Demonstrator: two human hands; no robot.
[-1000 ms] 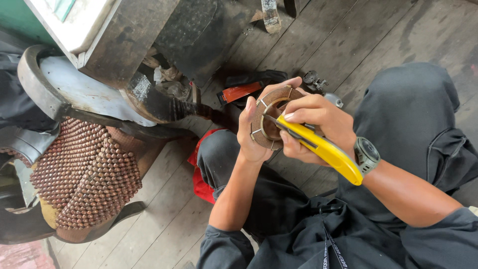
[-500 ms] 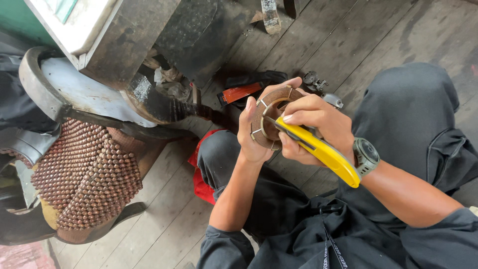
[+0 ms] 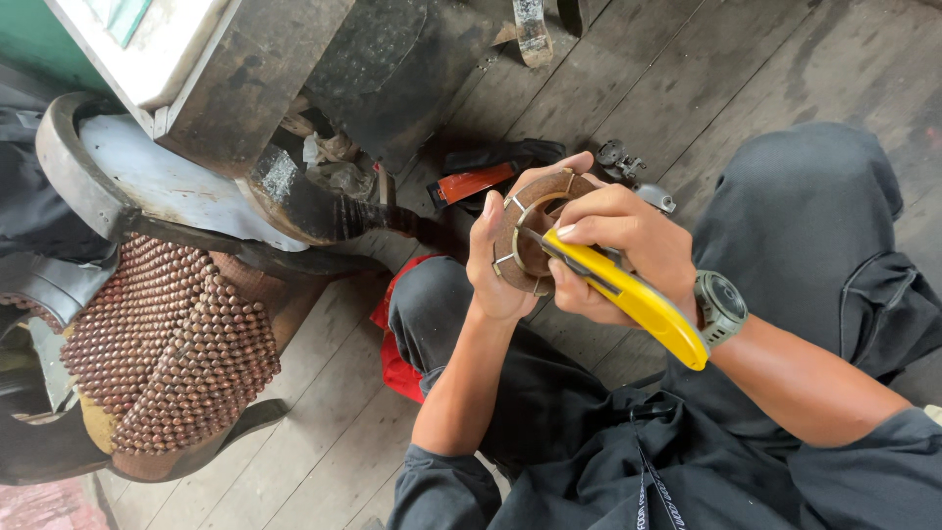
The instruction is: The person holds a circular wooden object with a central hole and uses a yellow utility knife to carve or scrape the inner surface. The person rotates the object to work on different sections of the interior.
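My left hand (image 3: 496, 265) grips a round brown slotted metal part (image 3: 527, 231), held upright in front of me. My right hand (image 3: 618, 250) holds a yellow utility knife (image 3: 633, 299), its blade tip set against the face of the round part. A dark wristwatch (image 3: 721, 306) sits on my right wrist. I sit on a wooden plank floor (image 3: 687, 88) in dark trousers, knees bent.
A beaded brown seat cover (image 3: 167, 353) lies on a chair at the left. A dark metal machine body (image 3: 255, 88) stands at the upper left. An orange-handled tool (image 3: 473, 184) and small metal parts (image 3: 620, 157) lie on the floor beyond my hands. Red cloth (image 3: 397, 358) shows under my left leg.
Both hands keep their grip. The knife has shifted only slightly against the round part.
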